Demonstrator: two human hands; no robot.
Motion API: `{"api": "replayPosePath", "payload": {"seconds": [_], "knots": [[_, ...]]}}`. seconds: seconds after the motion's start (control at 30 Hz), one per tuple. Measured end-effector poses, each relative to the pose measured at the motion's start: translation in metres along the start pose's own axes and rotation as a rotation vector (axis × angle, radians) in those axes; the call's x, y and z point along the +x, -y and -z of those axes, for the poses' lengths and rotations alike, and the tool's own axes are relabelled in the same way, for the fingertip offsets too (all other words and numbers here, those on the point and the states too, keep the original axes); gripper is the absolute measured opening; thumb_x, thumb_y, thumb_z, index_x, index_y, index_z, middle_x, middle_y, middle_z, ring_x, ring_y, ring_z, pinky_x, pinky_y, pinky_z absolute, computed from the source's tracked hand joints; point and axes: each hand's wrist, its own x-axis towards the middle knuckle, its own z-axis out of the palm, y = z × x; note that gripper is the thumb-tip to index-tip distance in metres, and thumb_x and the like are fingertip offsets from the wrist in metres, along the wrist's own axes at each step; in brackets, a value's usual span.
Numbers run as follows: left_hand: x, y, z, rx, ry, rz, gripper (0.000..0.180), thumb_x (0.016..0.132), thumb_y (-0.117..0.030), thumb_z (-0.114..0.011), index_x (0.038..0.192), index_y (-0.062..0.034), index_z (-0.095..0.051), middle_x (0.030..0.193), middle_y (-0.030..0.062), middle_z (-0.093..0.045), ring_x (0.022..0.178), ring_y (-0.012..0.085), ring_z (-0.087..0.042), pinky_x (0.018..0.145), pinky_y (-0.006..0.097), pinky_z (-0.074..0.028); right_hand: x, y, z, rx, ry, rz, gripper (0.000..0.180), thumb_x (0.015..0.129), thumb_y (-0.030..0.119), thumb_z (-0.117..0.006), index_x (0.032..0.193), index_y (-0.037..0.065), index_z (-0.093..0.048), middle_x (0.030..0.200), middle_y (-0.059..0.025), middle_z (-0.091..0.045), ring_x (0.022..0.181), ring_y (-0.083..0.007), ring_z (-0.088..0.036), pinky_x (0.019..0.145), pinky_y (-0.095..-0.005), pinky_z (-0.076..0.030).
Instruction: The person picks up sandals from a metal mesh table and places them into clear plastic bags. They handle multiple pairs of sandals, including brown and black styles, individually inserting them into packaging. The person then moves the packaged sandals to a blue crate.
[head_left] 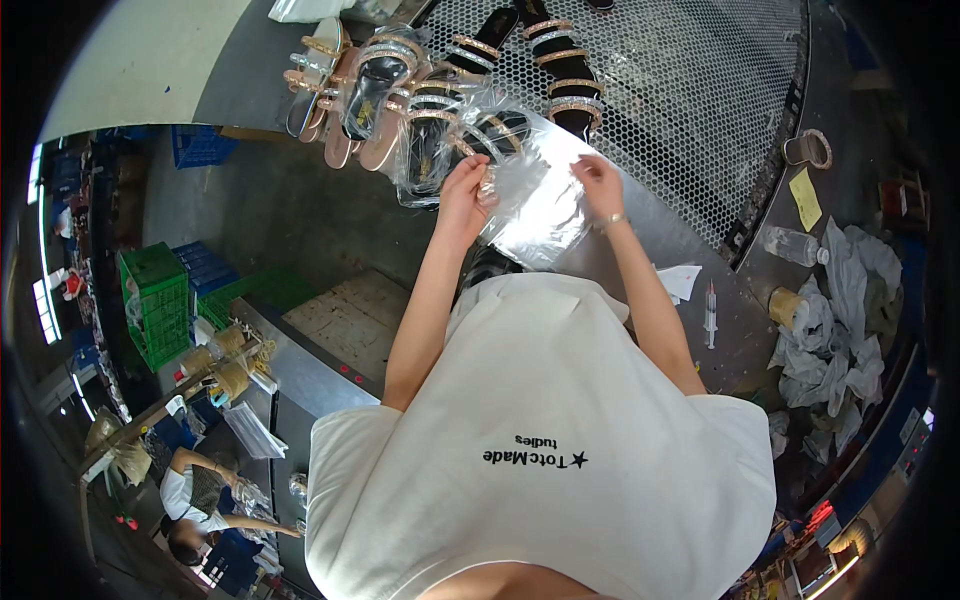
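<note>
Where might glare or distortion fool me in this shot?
Head view: bright glare washes out the clear plastic between the left hand and right hand; head view again: fisheye curves the right edge of the honeycomb-patterned surface, and black vignetting swallows the corners.

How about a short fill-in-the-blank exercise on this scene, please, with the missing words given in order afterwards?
1. The person's left hand holds a bag made of clear ____.
2. A bracelet goes around the person's ____ wrist.
3. The slip of paper near the clear bottle is coloured ____.

Missing words: plastic; right; yellow.
</note>
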Motion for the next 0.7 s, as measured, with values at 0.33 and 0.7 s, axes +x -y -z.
{"api": "replayPosePath", "payload": {"seconds": [0.33,0.7], "knots": [[0.006,0.017,-0.028,0.133,-0.099,0.053,0.021,0.082,-0.004,-0.056,0.103,0.0000,-0.053,0.085,0.0032,-0.057,0.067,0.0080,-0.052,0.057,0.021,-0.042,0.142,-0.019,0.002,-0.583,-0.183,-0.428,0.027,0.077,0.020,-0.055,0.098,0.002,-0.059,0.100,-0.0181,-0.061,0.090,-0.0339,-0.060,0.079,-0.0411,-0.048],[-0.020,0.032,-0.006,0.326,-0.172,0.349,0.016,0.086,-0.015,-0.056,0.095,-0.0020,-0.055,0.073,-0.0017,-0.051,0.063,0.0066,-0.049,0.057,0.021,-0.044,0.170,-0.056,0.023,-0.181,-0.693,-0.286,0.017,0.077,0.010,-0.051,0.087,0.001,-0.061,0.079,-0.0171,-0.063,0.073,-0.0302,-0.061,0.069,-0.0384,-0.048]]}}
